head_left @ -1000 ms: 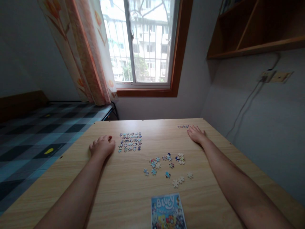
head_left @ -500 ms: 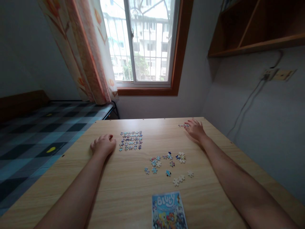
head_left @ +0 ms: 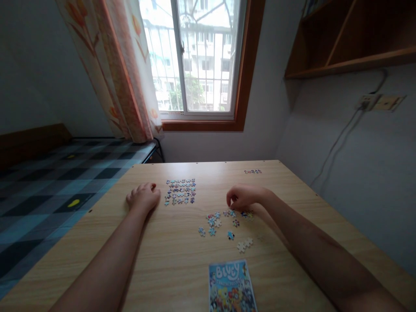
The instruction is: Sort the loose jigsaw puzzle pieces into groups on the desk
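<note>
My left hand (head_left: 143, 197) rests on the wooden table (head_left: 169, 260) with its fingers curled, just left of a joined block of jigsaw pieces (head_left: 180, 191). My right hand (head_left: 244, 198) hovers over the scattered loose pieces (head_left: 224, 225) in the middle of the table, fingers bent down in a pinch; whether a piece is between them I cannot make out. A short strip of joined pieces (head_left: 252, 171) lies at the far right of the table. The blue puzzle picture card (head_left: 231, 287) lies at the near edge.
A window with an orange flowered curtain (head_left: 120, 69) stands behind the table. A bed with a blue checked cover (head_left: 58, 173) runs along the left. Wooden shelves (head_left: 351, 39) and a wall socket with a cable (head_left: 367, 103) are on the right wall.
My right hand has left the short strip at the far right and come back left and nearer, over the loose pieces, curling its fingers. My left hand has stayed put.
</note>
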`<act>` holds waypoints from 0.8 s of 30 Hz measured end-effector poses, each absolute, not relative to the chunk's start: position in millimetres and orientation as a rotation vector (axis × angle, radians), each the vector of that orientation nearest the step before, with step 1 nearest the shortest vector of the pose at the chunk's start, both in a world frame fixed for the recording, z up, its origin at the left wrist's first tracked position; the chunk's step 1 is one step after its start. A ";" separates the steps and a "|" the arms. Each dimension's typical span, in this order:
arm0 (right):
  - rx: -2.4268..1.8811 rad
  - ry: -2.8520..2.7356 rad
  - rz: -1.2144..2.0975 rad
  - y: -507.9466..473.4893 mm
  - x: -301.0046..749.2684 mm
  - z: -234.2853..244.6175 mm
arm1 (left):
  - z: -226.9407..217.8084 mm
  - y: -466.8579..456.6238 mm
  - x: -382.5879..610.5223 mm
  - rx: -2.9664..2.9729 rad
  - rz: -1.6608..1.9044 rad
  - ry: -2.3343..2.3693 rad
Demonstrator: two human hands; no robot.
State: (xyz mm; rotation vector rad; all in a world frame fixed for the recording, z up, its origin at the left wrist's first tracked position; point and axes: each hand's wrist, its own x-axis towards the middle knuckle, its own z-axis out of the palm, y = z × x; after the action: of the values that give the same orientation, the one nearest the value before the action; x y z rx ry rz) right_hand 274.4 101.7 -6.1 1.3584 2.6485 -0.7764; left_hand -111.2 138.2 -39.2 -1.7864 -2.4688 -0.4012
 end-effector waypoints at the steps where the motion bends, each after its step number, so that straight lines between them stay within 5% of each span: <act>1: 1.365 2.652 -0.763 102.8 274.5 -7.9 | -39.4 138.2 -111.3 -1.785 -0.403 -2.472; 24: 2.368 2.216 -0.307 155.9 394.1 -40.2 | -40.9 141.2 -113.6 -1.800 -0.397 -2.458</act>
State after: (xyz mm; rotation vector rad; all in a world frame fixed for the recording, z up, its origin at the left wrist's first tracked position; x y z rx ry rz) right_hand 394.1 155.9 -40.2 2.3679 2.2162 -0.3072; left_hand -113.6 141.2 -40.9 -1.8004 -2.4579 -0.3974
